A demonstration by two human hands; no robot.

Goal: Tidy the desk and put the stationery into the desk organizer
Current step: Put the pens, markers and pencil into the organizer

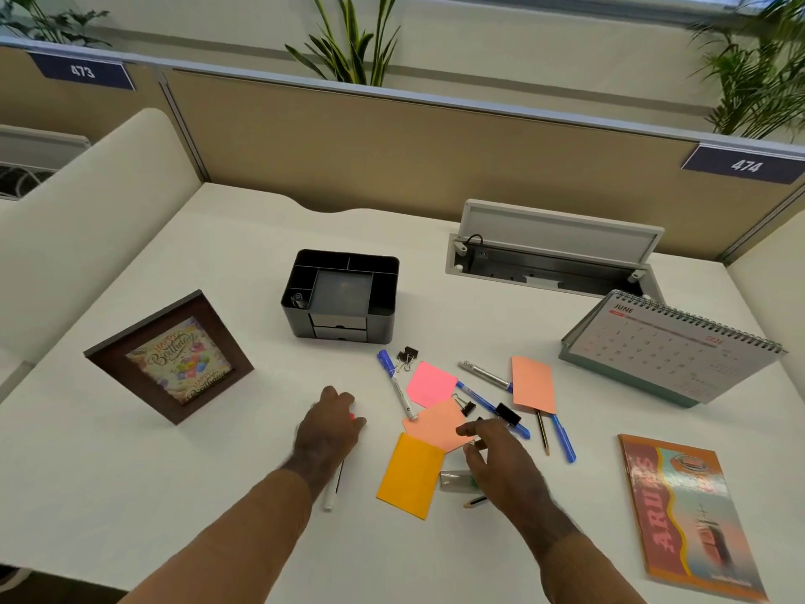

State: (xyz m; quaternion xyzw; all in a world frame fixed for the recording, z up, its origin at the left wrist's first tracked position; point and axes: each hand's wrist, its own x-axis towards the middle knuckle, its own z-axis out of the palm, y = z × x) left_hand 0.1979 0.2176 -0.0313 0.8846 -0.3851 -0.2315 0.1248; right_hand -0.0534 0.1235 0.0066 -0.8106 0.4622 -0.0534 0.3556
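A black plastic desk organizer (340, 296) stands on the white surface (218, 255), with a dark brown wooden picture frame (169, 357) holding a multicoloured birthday card. Square paper notes lie in pink (431, 384), salmon (533, 384) and yellow-orange (409, 475), among blue plastic pens (563, 438). An orange notebook (688, 516) carries red lettering, and the white spiral calendar (673, 348) has a grey-green base.

This is an open-plan office cubicle. Tan fabric partition panels (392, 141) carry navy number plates reading 473 (82, 71) and 474 (745, 165). The white desk (174, 473) has an open grey cable hatch (553, 255) far right, beside a spiral-bound June desk calendar (671, 346).
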